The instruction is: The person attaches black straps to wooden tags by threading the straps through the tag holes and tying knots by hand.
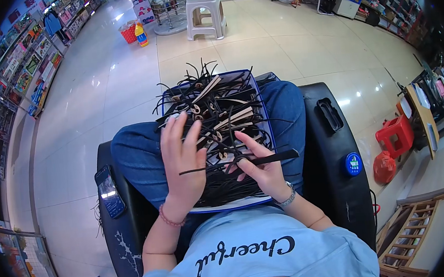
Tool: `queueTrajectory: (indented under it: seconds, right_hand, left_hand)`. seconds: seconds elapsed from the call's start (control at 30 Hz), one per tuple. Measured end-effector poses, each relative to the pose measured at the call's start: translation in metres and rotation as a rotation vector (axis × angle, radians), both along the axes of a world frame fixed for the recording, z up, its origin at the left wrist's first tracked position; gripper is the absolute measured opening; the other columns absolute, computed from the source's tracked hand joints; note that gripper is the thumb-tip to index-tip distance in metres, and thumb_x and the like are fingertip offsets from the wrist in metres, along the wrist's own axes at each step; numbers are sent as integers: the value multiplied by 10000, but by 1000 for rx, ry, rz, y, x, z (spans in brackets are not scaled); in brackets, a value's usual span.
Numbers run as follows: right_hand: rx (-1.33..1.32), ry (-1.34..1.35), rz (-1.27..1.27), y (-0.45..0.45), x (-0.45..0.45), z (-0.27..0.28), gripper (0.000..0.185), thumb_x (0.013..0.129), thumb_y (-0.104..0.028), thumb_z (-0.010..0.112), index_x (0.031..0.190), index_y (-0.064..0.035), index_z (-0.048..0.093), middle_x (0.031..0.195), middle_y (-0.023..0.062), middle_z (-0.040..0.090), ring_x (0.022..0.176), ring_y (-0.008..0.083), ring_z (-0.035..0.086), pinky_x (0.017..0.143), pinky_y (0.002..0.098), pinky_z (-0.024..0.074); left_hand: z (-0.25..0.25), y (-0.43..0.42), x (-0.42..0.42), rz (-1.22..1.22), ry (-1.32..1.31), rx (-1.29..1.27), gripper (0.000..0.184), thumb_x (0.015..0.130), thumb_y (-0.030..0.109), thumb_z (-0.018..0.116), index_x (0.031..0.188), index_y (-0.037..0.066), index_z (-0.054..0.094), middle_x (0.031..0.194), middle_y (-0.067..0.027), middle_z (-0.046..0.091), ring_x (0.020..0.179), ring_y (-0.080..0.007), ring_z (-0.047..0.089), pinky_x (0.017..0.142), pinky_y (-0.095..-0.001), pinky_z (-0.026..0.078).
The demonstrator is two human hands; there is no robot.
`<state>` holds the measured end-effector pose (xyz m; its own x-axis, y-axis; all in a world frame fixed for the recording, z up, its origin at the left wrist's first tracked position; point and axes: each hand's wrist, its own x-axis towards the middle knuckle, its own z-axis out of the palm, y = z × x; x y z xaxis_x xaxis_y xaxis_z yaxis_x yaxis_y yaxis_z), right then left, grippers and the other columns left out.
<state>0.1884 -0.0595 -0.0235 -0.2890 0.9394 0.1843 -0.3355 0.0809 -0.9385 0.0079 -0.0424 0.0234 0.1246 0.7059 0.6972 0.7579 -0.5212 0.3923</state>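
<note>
A box with a blue rim [265, 103] rests on my lap, filled with black straps and cords [221, 188], some with tan strips [236, 117]. My right hand [259, 169] pinches a black strap [281, 156] between thumb and fingers; its wide end points right and thin cords stick out to the left. My left hand [182, 152] is raised over the box's left side, fingers spread, close to the thin cord end, holding nothing.
A phone [110, 191] lies on the left armrest. On the right armrest are a black tray [329, 115] and a blue round tin [353, 164]. Farther off stand a white stool [206, 14], a red stool [395, 136] and shelves [31, 65].
</note>
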Motion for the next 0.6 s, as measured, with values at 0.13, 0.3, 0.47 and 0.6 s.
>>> queueTrajectory:
  seconds: [0.13,0.3,0.47,0.6]
  right_hand:
    - [-14,12,13,0,-3,1,573,930,-52,537,1439,-13,275,1062,109,633,895,149,654,615,208,527]
    - [-14,28,-8,2,0,-5,572,917,-48,560,1429,-17,308,1070,77,621,877,90,619,619,199,528]
    - [-42,52,-35,2,-3,-5,587,887,-51,601,1412,-11,344,1036,75,632,862,92,621,615,214,546]
    - [-59,75,-19,2,-3,-5,581,892,-62,599,1411,-10,344,1054,75,630,871,94,620,624,216,543]
  left_hand:
    - [-3,7,-5,-389,151,-261,262,824,47,590,1085,46,566,1176,-92,555,1271,-316,407,1116,-570,102]
    - [-16,0,7,-542,-216,-385,227,794,123,688,970,26,583,1020,-132,567,969,-293,562,964,-457,384]
    - [-24,-1,17,-509,-404,-328,239,742,79,754,909,-12,609,878,-102,553,763,-187,565,635,-268,493]
    - [-25,3,18,-532,-414,-282,214,737,27,744,904,-13,617,880,-97,551,717,-153,559,584,-241,481]
